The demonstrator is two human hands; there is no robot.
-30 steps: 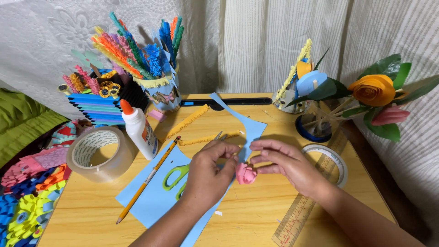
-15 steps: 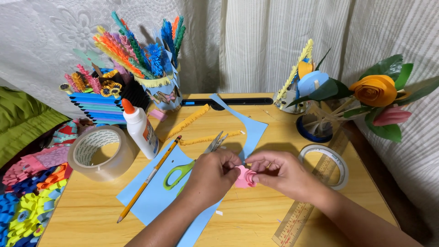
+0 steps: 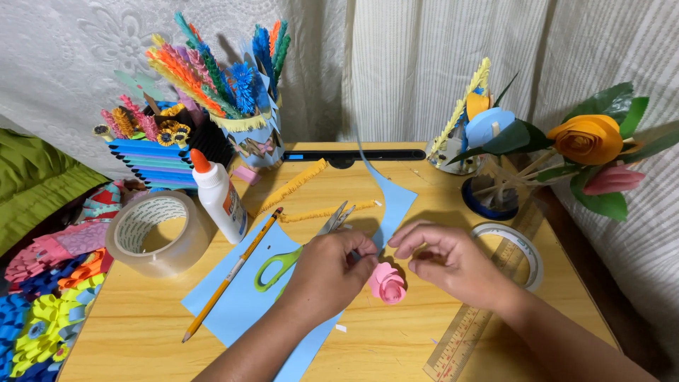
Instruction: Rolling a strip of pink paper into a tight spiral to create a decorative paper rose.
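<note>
**Paper, Wood and Plastic on the Craft Bench**

The pale wooden bench [image 3: 396, 339] had a smooth, faintly glossy finish with visible grain. The light blue paper sheet [image 3: 240, 297] on it looked matt and flat. The small pink rolled paper rose [image 3: 387, 283] was matt, its edges softly curled. The scissors with green plastic handles [image 3: 283, 263] showed dull grey metal blades. The wide roll of clear tape [image 3: 152, 233] shone glossy, as did the white plastic glue bottle with an orange cap [image 3: 218, 198]. The yellow wooden pencil [image 3: 233, 272] had a smooth painted coat. The white curtain [image 3: 438, 64] behind was ribbed cloth.
</note>
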